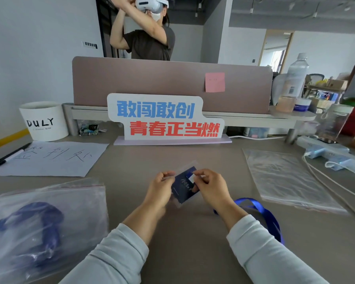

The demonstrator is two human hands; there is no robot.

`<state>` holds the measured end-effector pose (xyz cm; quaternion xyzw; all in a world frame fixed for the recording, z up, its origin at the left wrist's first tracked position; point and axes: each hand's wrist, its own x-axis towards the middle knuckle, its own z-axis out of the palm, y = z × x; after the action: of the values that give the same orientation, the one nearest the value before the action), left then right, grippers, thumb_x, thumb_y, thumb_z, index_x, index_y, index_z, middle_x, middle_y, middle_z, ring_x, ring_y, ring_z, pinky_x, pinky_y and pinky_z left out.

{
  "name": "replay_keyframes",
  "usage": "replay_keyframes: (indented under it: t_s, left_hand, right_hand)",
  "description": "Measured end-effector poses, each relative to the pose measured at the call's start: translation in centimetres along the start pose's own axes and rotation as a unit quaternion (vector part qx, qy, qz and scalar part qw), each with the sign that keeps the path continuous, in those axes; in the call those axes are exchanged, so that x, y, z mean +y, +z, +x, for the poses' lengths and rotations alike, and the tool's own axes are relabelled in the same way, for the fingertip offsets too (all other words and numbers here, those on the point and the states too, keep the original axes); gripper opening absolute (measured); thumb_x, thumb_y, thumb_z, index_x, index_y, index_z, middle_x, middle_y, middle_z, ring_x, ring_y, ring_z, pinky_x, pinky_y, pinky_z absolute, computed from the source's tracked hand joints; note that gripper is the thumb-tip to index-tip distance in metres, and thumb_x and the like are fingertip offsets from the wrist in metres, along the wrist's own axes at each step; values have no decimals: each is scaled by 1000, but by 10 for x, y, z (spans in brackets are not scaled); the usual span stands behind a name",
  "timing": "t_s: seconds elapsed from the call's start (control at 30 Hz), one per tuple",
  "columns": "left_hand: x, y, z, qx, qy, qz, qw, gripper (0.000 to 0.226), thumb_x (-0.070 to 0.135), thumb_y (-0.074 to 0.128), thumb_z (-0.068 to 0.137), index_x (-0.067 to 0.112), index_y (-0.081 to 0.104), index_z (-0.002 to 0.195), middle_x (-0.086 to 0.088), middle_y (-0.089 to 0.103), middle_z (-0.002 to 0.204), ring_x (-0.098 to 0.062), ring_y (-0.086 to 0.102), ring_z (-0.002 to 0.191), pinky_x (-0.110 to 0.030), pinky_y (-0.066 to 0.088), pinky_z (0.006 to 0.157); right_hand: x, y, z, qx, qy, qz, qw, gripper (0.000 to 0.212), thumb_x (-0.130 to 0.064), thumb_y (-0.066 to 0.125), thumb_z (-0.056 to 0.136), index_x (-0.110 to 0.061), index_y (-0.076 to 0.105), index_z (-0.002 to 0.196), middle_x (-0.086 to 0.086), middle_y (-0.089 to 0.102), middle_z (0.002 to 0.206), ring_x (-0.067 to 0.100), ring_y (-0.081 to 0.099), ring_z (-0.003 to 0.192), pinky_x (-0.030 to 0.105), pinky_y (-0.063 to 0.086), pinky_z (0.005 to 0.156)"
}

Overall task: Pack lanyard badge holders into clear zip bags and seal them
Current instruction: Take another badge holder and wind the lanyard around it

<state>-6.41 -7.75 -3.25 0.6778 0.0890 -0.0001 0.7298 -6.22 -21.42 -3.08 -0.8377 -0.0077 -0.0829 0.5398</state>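
Near left: a filled zip bag (pixel 39 222) is lying flat, holding blue ribbon.
Lanyard (pixel 262 218): it is trailing under our right wrist.
Hands: our left hand (pixel 160 189) and right hand (pixel 211 187) are both pinching the badge holder (pixel 184 185) above the bench (pixel 131 165).
Right: an empty zip bag (pixel 285 177) is lying flat.
Writing: the white tub (pixel 43 120) is showing "DULY"; the sign (pixel 164 117) is reading "敢闯敢创 青春正当燃".

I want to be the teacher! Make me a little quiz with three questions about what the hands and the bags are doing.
1. True or false: the left hand and the right hand both hold the badge holder.
2. Pick one: the empty zip bag lies on the person's A) left, B) right.
3. Fill in: the lanyard by the right wrist is ____ in colour.

Key: 1 true; 2 B; 3 blue.
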Motion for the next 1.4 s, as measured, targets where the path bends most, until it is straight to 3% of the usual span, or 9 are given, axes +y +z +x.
replay_keyframes:
  t_s: [0.17,0.37,0.43,0.57,0.73,0.93,1.1,1.3,1.4]
  left_hand:
    - [-2,0,5,19,-46,-49,998,16,3,38,93,14,47,100,-7,55,79,-19,52,66,-28,41,58]
    - [-1,0,6,20,-82,-90,992,6,10,45,94,14,48,94,-8,57,77,-20,55,66,-31,47,62]
    - [-2,-1,5,17,-64,-83,994,4,16,53,92,14,50,93,-9,60,79,-21,57,66,-31,47,62]
    - [-4,-5,4,16,-19,-45,999,33,24,69,82,14,51,108,-10,63,101,-24,62,86,-35,52,69]
    - [-1,-7,3,41,15,-45,998,26,24,69,82,14,52,99,-12,62,104,-29,62,94,-39,53,75]
    - [0,-8,3,66,35,-53,996,19,25,69,82,18,52,88,-8,62,97,-25,62,89,-41,54,80]
    - [7,-16,5,92,61,-91,990,17,23,70,81,18,54,85,-4,63,91,-19,62,80,-31,53,69]
    - [13,-23,9,124,63,-135,981,16,27,70,80,19,56,81,-1,64,83,-15,60,73,-25,46,58]
    - [19,-30,13,79,29,-172,982,20,28,68,81,13,60,91,-5,67,86,-18,63,75,-28,49,60]
  right_hand:
    - [-12,-4,0,-6,-36,69,997,15,-10,52,92,-23,60,90,-3,72,79,1,62,72,13,44,60]
    - [-5,-2,3,-16,24,-53,998,13,-11,53,88,-18,58,98,0,70,78,1,59,66,8,38,48]
    - [-4,-2,3,-19,18,-71,997,9,-14,54,88,-18,58,96,2,71,82,2,59,65,10,37,49]
    - [-6,1,0,-26,-18,-67,997,3,-16,60,88,-19,61,88,0,69,78,1,60,61,5,40,48]
    - [-8,5,-5,-13,-55,-68,996,9,-18,66,85,-22,60,79,-1,69,75,9,66,67,13,49,58]
    - [-10,8,-10,-15,-81,-81,993,14,-27,68,84,-21,58,76,-3,68,66,8,61,55,15,45,48]
    - [-15,1,-13,-22,-77,-40,996,19,-26,73,79,-15,58,76,0,67,63,8,60,48,18,51,52]
    - [-13,-5,-13,-61,-72,-39,995,14,-19,75,77,-19,61,74,-4,69,66,6,65,56,17,53,60]
    - [-8,-10,-9,-98,-67,-51,992,10,-18,77,75,-21,67,74,-7,69,69,4,64,60,10,50,60]
